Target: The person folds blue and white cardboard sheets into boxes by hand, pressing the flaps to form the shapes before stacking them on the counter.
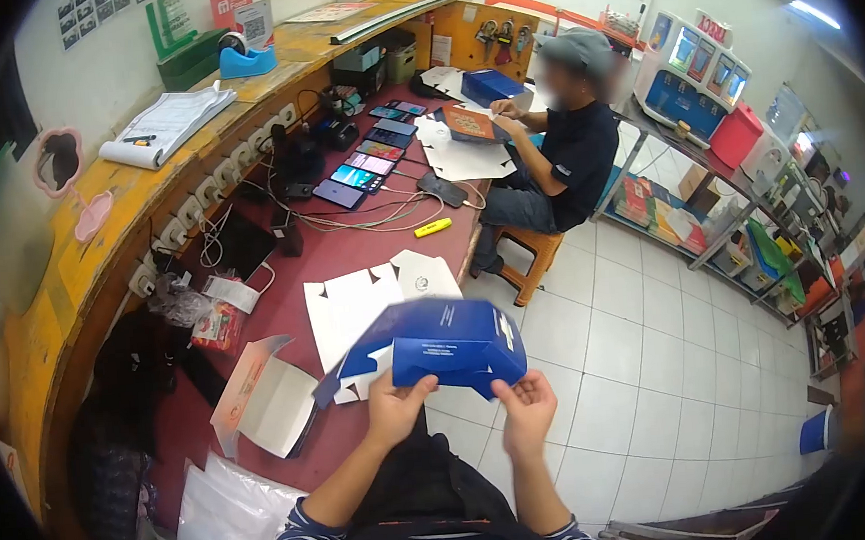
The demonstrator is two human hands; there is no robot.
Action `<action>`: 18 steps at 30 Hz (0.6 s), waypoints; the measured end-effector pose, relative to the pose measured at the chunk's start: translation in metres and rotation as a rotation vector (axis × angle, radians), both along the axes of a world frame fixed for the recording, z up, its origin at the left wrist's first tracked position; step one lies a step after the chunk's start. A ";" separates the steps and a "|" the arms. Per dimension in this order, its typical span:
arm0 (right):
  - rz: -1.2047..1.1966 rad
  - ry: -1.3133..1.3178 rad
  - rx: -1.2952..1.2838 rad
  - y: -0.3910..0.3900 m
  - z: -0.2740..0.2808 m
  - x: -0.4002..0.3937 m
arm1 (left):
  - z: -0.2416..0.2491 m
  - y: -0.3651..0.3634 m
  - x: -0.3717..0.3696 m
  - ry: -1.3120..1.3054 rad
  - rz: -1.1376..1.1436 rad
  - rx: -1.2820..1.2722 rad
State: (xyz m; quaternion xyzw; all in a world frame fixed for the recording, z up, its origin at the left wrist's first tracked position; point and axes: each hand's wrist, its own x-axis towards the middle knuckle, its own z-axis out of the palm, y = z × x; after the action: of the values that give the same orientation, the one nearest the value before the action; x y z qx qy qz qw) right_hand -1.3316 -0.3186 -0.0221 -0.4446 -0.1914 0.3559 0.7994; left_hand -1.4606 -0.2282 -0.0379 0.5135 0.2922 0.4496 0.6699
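A blue cardboard box (437, 335), partly folded, with small white print, is held up in front of me over the table's near edge. My left hand (398, 409) grips its near left side, thumb on the blue face. My right hand (527, 404) pinches the flap at its right corner. Beneath and behind the box lie flat white die-cut card sheets (352, 306) with notched edges. To the left of my left hand stands an open box (280, 406) with a pale inside and an orange flap.
Several phones (355, 172) and cables lie farther along the red table (325, 245), near a yellow highlighter (434, 228). A co-worker (575, 150) sits on a stool (532, 261) holding an orange-and-dark box piece (473, 125). Clear plastic bags (231, 510) lie at the near left.
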 end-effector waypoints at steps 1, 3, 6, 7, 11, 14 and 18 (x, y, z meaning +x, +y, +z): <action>-0.238 -0.333 -0.009 0.002 -0.003 -0.013 | 0.002 -0.012 0.006 0.011 0.013 0.001; -0.369 -0.107 0.083 0.011 -0.004 -0.037 | -0.001 -0.032 0.019 -0.123 0.009 0.017; -0.157 0.315 0.058 0.009 0.011 -0.034 | 0.000 -0.033 0.015 -0.102 -0.061 -0.011; 0.010 0.573 0.035 0.009 0.017 -0.030 | -0.001 -0.030 0.010 -0.068 -0.111 -0.061; 0.118 0.390 0.101 0.000 0.005 -0.011 | 0.049 -0.007 -0.004 -0.824 -0.196 -0.876; -0.078 0.022 0.029 -0.003 0.003 -0.018 | 0.031 0.005 -0.010 -0.794 -0.311 -0.921; -0.195 -0.117 0.122 -0.005 0.001 -0.050 | 0.013 -0.024 0.005 -0.345 -0.017 -0.302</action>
State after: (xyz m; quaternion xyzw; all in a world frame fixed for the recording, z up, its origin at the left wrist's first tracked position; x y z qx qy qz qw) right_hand -1.3819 -0.3234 -0.0214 -0.4318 -0.2147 0.2377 0.8432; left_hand -1.4556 -0.2522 -0.0249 0.3256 0.2331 0.4762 0.7829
